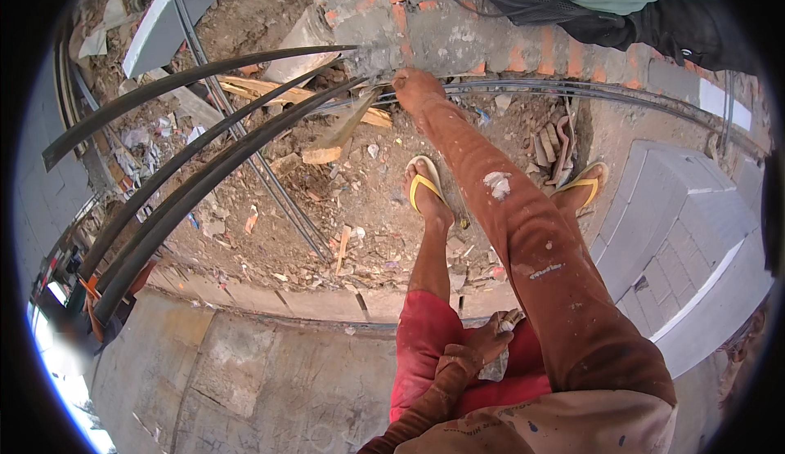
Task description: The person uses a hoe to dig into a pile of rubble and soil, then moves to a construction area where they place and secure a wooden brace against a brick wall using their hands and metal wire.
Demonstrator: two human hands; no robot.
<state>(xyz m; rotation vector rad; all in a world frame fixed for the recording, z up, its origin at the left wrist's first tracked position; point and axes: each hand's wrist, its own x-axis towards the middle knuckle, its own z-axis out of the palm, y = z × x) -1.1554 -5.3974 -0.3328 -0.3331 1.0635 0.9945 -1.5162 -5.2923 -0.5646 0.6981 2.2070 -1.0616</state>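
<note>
My right hand (419, 89) reaches far out to the edge of a mortared brick wall (458, 39). Its fingers are curled in against the grey mortar, and whatever they grip is hidden. Just left of it, several thick black pipes (221, 60) end at the wall. A narrow wooden board (350, 120) leans below their ends. Close to my body, over the red shorts, my left hand (489, 341) is closed around a small whitish, translucent object (494, 369). Parts of that object show above and below the fingers; its kind is unclear.
Rubble and wood scraps cover the soil around my sandalled feet (427, 186). Thin rods (274, 188) cross the ground at left. Grey blocks (666, 233) are stacked at right. Dark cables (556, 86) run along the wall. A person's dark clothing (654, 25) shows at upper right.
</note>
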